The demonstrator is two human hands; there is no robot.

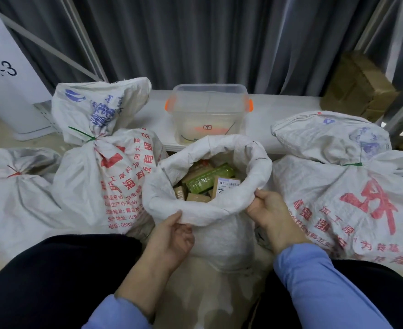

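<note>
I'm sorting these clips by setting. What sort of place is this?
Probably a parcel sorting or storage room: tied woven sacks stand around an open sack of small labelled parcels, whose rim the left hand and right hand grip, with cardboard boxes stacked behind.

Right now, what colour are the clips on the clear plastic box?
Orange clips on the box, clearest in the head view.

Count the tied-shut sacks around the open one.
3: far-left sack at the frame edge; left sack beside the open sack; right sack on its other side. More may be hidden.
</note>
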